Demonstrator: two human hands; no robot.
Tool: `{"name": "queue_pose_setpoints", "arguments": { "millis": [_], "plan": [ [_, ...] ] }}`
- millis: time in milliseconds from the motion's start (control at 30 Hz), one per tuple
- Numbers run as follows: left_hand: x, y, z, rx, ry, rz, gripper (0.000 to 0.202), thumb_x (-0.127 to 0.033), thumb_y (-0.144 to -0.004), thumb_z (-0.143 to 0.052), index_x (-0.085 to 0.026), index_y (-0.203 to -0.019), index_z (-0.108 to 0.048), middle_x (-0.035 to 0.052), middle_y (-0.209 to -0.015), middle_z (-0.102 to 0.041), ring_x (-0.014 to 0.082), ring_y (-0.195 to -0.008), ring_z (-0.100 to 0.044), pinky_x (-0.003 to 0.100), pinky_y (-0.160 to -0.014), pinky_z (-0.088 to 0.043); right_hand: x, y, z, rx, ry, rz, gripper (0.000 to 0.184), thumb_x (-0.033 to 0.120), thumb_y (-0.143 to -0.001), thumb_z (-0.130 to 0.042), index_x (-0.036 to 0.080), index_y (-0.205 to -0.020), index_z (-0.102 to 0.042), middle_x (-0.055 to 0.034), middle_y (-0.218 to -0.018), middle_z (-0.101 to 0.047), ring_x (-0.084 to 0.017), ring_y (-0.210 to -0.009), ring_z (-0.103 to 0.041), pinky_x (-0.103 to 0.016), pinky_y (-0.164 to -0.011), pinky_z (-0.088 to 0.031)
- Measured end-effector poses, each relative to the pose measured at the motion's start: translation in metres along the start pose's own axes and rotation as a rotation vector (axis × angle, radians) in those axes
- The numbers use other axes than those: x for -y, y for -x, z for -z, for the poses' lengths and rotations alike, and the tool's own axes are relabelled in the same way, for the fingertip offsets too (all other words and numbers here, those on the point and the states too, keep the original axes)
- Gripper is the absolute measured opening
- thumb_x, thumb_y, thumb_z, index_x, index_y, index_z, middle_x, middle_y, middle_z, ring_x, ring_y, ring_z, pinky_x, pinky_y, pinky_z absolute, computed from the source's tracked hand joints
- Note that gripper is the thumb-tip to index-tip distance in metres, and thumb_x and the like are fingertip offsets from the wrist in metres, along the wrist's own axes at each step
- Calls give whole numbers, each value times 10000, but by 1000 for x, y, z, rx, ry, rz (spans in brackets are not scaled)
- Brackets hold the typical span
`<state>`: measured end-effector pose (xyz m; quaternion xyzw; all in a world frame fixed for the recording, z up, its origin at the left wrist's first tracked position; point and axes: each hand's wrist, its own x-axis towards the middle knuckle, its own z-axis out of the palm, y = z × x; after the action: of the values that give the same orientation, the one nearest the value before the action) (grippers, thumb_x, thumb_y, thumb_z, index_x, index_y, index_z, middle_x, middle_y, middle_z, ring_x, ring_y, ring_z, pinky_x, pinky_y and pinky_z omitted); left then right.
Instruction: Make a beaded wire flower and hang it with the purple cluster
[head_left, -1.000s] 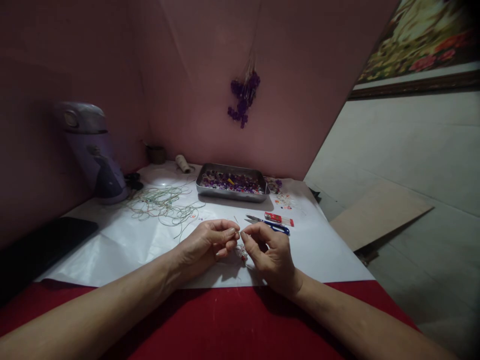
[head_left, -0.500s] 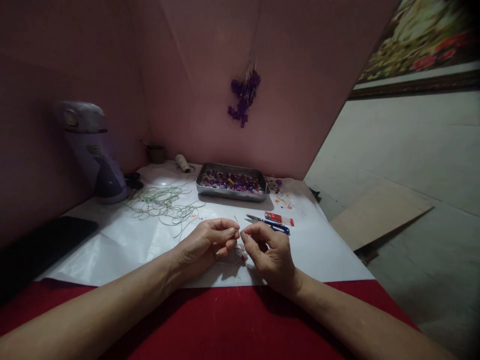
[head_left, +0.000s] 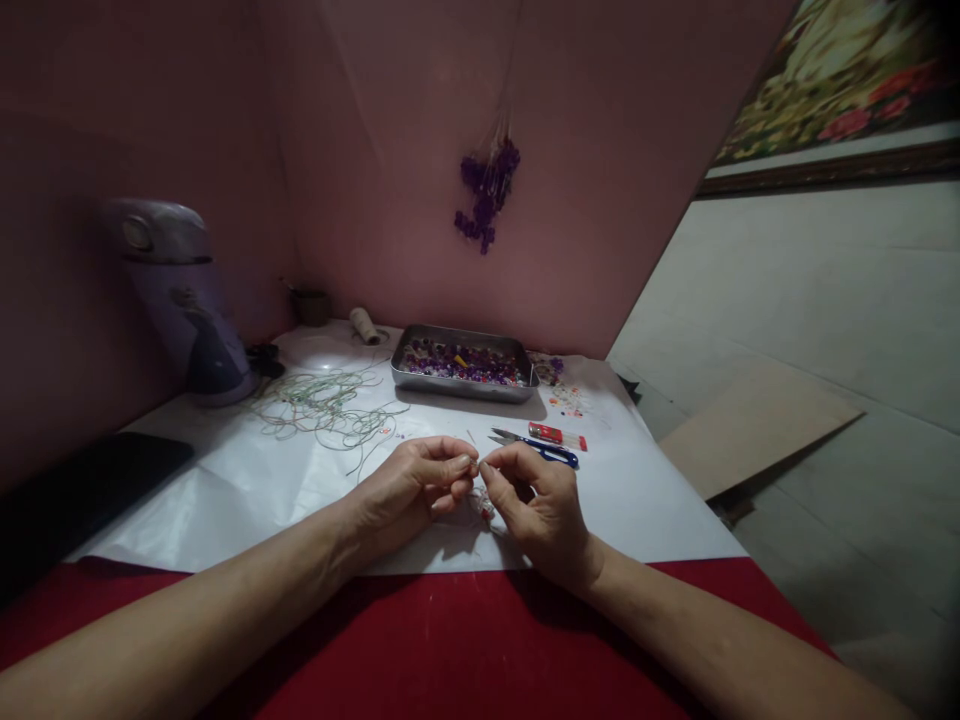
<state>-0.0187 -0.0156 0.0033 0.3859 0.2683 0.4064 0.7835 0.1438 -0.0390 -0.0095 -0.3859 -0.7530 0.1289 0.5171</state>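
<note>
Fingertip to fingertip, my left hand (head_left: 431,480) and my right hand (head_left: 534,500) meet over the white sheet (head_left: 645,510). Both are pinched closed, and whatever sits between the fingertips is too small to name. Below the fingers hangs or lies a small cluster of clear and red beads (head_left: 484,505) with thin thread ends; I cannot tell whether it rests on the sheet. Just beyond my right hand lie thread snips (head_left: 551,452) with dark blue handles and a red-labelled clear tube (head_left: 556,436). A tangle of pale green cord (head_left: 322,405) spreads to the left of my hands.
A metal tray (head_left: 465,388) of mostly purple beads stands at the back, with loose beads (head_left: 566,400) on its right. A thread spool (head_left: 364,326), a purple bottle (head_left: 191,310) and a dark flat object (head_left: 112,490) are leftward. Purple bead strings (head_left: 487,190) hang on the pink wall.
My right fingertips have shifted very slightly left, nearer my left fingertips. The whole view has moved a little; the things on the sheet stay in place.
</note>
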Motion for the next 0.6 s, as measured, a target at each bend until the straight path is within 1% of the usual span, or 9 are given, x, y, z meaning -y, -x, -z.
{"name": "queue_pose_setpoints", "arguments": {
  "millis": [100, 267, 433, 600],
  "plan": [
    [0, 0, 0, -1, 2, 0, 147, -128, -673, -755, -81, -761, -647, 19, -672, -582, 45, -510, -444, 164, -447, -270, 1, 0, 1, -7, 16, 11, 117, 199, -859, -545, 170, -763, -605, 51, -469, -512, -79, -372, -414, -212, -377, -307],
    [0, 0, -1, -11, 8, -1, 141, -116, -670, -752, -81, -752, -643, 18, -648, -574, 45, -495, -425, 168, -432, -251, 3, 0, 1, -4, 4, 8, 115, 185, -857, -540, 171, -762, -602, 43, -483, -535, -80, -380, -432, -211, -382, -317],
    [0, 0, -1, -12, 12, -3, 131, -112, -680, -743, -81, -758, -643, 16, -639, -569, 49, -504, -439, 164, -440, -265, 2, -1, 0, -15, 8, 11, 113, 183, -850, -546, 170, -752, -600, 49, -474, -514, -78, -378, -427, -208, -383, -316],
    [-1, 1, -2, -9, 10, -7, 123, -105, -683, -737, -77, -762, -647, 14, -639, -569, 47, -502, -440, 165, -442, -268, 2, -1, 1, 0, -11, 3, 111, 185, -856, -539, 173, -759, -592, 47, -476, -531, -77, -372, -435, -202, -375, -318]
  ]
}}
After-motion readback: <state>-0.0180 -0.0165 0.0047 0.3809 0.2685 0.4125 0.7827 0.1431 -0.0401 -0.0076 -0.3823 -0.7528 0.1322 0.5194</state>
